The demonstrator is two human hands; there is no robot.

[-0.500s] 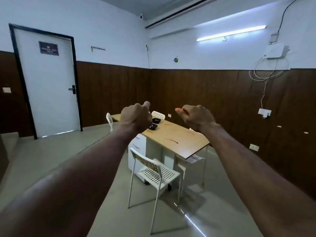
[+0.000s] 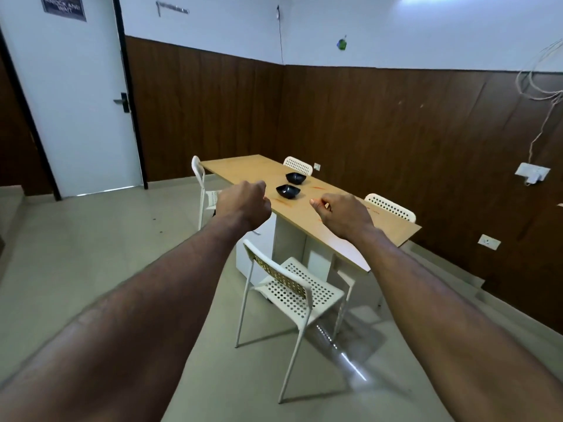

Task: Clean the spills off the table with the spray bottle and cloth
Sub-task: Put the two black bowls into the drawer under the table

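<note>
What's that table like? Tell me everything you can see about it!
The table is long, with a pale wood-look top on a white base. Two black bowls sit on it, and red streaks smear its top. White perforated chairs stand around it, near a brown-panelled wall.

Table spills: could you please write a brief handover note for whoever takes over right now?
Left hand: fist, empty. Right hand: fingers curled, empty. Both are held out toward the table.
Red spills streak it near two black bowls. Spray bottle and cloth are not in view.
Done: nothing wiped. Left: fetch bottle and cloth, spray, wipe the spills.
</note>
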